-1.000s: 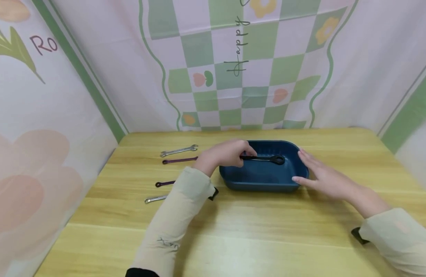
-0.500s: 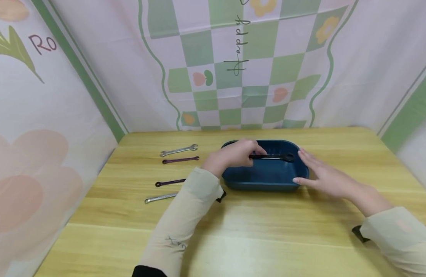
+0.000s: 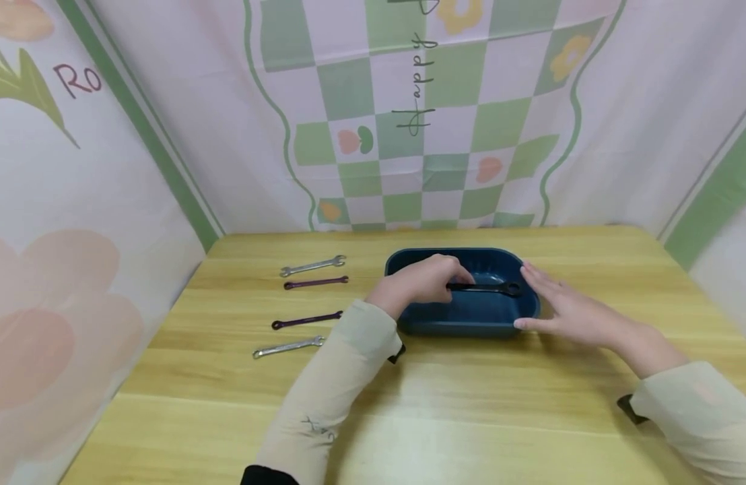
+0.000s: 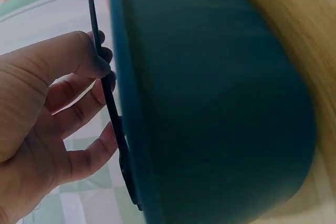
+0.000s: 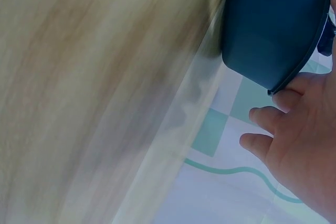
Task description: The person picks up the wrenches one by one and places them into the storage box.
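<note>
My left hand [image 3: 423,281] pinches a black wrench [image 3: 487,288] between thumb and fingers, over the dark blue rectangular bin [image 3: 464,330]. The ring end of the wrench points right; its other end is hidden behind the hand in the head view. In the left wrist view the thumb presses the shaft of the wrench [image 4: 114,114], which runs along the bin's rim [image 4: 134,129]. Straight fingers of my right hand [image 3: 573,315] touch the bin's right end, with the thumb near the front corner. The right wrist view shows those fingers at the rim [image 5: 291,80].
Left of the bin lie a silver open-ended wrench [image 3: 313,266], a purple wrench [image 3: 316,282], another purple wrench [image 3: 306,320] and a silver wrench [image 3: 288,347], spaced apart on the wooden table [image 3: 458,417]. A patterned curtain [image 3: 403,135] hangs behind the table.
My left hand has moved right and slightly nearer, carrying the black wrench toward the bin's right end. More of the two lower wrenches shows. The right hand stays at the bin.
</note>
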Available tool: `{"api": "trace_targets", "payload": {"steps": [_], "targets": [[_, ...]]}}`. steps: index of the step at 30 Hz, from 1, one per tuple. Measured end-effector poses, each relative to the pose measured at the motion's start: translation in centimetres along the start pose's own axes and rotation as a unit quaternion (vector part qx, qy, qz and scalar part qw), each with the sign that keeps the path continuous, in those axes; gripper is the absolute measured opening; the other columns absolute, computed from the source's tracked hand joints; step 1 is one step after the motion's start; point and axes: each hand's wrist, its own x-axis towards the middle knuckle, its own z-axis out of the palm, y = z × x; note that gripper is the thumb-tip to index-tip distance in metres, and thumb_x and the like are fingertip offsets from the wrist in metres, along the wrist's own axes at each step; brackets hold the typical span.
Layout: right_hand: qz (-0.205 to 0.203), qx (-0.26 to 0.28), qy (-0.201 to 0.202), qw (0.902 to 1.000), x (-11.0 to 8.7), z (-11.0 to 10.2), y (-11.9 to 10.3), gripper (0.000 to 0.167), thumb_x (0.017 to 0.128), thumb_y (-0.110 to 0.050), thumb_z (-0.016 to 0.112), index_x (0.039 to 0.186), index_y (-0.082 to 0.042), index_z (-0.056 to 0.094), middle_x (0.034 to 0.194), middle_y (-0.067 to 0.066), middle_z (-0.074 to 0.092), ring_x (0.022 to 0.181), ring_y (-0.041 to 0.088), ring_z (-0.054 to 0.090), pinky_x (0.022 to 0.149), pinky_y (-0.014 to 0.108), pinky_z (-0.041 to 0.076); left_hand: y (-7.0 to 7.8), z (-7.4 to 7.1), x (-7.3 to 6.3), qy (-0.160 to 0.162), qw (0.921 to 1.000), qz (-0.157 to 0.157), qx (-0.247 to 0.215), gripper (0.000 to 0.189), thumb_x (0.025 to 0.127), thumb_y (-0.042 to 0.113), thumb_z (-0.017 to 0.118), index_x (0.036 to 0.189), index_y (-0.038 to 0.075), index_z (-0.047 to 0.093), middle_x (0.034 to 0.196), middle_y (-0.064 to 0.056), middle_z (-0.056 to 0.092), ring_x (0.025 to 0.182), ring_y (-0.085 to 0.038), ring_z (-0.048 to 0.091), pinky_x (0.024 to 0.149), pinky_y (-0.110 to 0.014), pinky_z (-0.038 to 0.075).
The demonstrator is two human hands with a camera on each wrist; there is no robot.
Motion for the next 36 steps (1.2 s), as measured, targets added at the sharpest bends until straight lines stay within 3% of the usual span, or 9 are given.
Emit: {"api": "trace_targets", "payload": {"steps": [8, 18, 36], "targets": [[0.005, 0.008, -0.004, 0.9999, 0.0, 0.0, 0.2, 0.105, 0.096, -0.048, 0.070, 0.164, -0.004, 0.003, 0.169, 0.022, -0.003, 0.148, 0.056, 0.006, 0.112, 0.075, 0.009, 0.3, 0.6, 0.4, -0.009, 0.9998, -0.015, -0.007, 0.047, 0.096, -0.004, 0.063, 0.140, 0.013, 0.065, 0.135, -0.002, 0.061, 0.104, -0.008, 0.053, 0.076, -0.017, 0.042], [0.005, 0.008, 0.000, 1.0000, 0.0, 0.2, 0.3, 0.105, 0.096, -0.047, 0.070, 0.165, -0.005, 0.002, 0.169, 0.021, -0.003, 0.147, 0.057, 0.008, 0.109, 0.077, 0.013, 0.1, 2.2, 1.1, -0.021, 0.9990, -0.038, -0.005, 0.045, 0.096, -0.002, 0.066, 0.137, 0.016, 0.068, 0.134, 0.003, 0.064, 0.116, -0.007, 0.055, 0.087, -0.015, 0.046], [0.003, -0.004, 0.010, 0.9999, -0.1, 0.2, 0.1, 0.106, 0.095, -0.048, 0.070, 0.164, -0.004, 0.003, 0.169, 0.021, -0.002, 0.146, 0.059, 0.013, 0.108, 0.077, 0.018, -0.2, 3.8, 1.1, -0.024, 0.9975, -0.065, -0.015, 0.040, 0.095, -0.002, 0.069, 0.130, 0.017, 0.072, 0.130, 0.004, 0.067, 0.116, -0.007, 0.059, 0.095, -0.017, 0.048]]}}
